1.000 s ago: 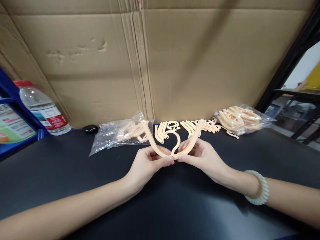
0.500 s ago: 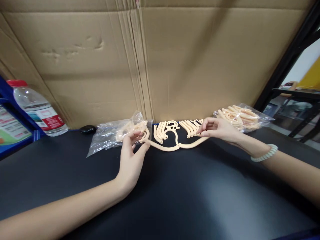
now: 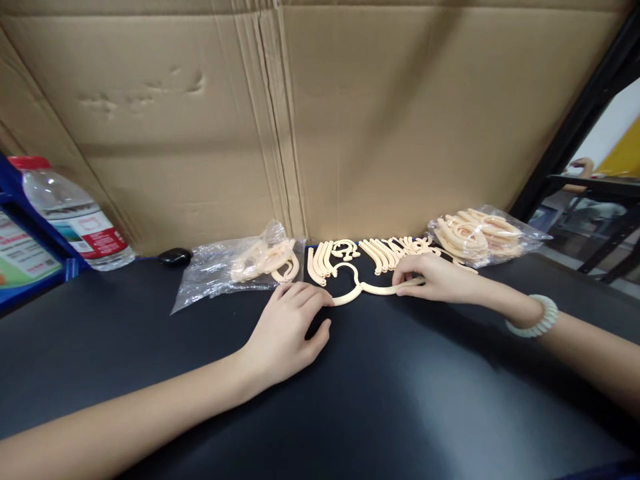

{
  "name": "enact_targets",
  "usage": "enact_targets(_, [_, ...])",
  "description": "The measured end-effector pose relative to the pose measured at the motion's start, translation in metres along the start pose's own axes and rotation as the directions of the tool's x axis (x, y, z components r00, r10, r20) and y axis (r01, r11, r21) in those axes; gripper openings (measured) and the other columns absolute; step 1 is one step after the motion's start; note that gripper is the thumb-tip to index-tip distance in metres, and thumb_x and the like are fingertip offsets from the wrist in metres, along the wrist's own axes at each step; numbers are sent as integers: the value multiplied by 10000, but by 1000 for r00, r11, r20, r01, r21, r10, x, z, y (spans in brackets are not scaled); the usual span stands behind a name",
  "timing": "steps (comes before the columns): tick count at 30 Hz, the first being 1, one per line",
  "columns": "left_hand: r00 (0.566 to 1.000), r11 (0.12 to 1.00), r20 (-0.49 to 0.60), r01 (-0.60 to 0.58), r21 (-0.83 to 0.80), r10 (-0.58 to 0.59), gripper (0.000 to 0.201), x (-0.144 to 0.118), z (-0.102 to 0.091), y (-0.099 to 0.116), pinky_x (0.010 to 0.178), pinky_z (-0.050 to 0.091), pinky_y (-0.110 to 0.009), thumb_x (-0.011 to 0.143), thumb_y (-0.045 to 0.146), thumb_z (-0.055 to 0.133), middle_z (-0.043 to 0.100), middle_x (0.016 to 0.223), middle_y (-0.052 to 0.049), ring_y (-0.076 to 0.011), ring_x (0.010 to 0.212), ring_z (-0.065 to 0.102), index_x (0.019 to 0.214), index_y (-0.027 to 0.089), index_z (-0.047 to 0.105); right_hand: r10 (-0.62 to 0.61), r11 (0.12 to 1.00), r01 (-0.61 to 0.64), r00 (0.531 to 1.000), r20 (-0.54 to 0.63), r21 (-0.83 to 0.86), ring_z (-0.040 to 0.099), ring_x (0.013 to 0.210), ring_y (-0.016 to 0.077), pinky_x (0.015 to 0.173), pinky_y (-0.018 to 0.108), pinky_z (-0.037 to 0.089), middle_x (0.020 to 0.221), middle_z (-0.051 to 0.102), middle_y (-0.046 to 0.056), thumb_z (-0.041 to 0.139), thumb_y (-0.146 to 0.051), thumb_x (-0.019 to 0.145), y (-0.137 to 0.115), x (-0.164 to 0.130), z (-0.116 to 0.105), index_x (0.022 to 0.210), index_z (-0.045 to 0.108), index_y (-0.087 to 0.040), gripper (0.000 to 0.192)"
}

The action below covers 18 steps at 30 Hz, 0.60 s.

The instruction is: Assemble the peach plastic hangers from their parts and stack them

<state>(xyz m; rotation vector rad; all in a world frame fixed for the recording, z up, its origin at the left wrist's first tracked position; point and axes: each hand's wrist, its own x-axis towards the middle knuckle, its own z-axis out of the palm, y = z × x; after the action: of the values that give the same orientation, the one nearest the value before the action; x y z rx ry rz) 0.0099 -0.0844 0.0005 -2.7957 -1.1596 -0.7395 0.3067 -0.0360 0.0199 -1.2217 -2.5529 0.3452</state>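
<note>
Hanger is pressed flat on the black surface, the left hand spread loosely over one arm, the right hand pinching the other near loose parts; release likely follows.

A hanger is lying flat near the worktop's back edge, between both hands. Loose hanger parts are lying behind it, flanked by two bags, with a bottle sitting at the back left corner.
</note>
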Motion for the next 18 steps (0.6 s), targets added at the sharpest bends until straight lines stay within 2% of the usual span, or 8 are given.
enact_targets(5, [996,996,45,-71,-50,74,255,-1,3,-1,942,475,-450,856,173,505,669,1178,-101,-264,1073,602,1086,186,614,36,999,-38,997,70,22,609,648,161,602,280,467,730,681,32,620,-252,790,2,-3,-5,745,692,-194,103])
enact_targets(12, [996,1000,83,-21,-9,22,282,-1,2,-1,1030,439,-506,870,236,518,616,1297,-156,-318,1220,537,1118,148,619,69,997,-70,996,-54,-24,611,666,171,616,289,451,741,687,51,587,-256,822,0,1,5,778,679,-171,133])
enact_targets(18, [997,1000,70,17,6,-17,326,-1,3,0,1031,432,-504,866,254,515,591,1306,-158,-311,1232,526,1176,163,562,46,998,-48,997,-68,-31,629,726,196,650,307,462,829,699,73,583,-272,829,-3,0,6,870,680,-160,154])
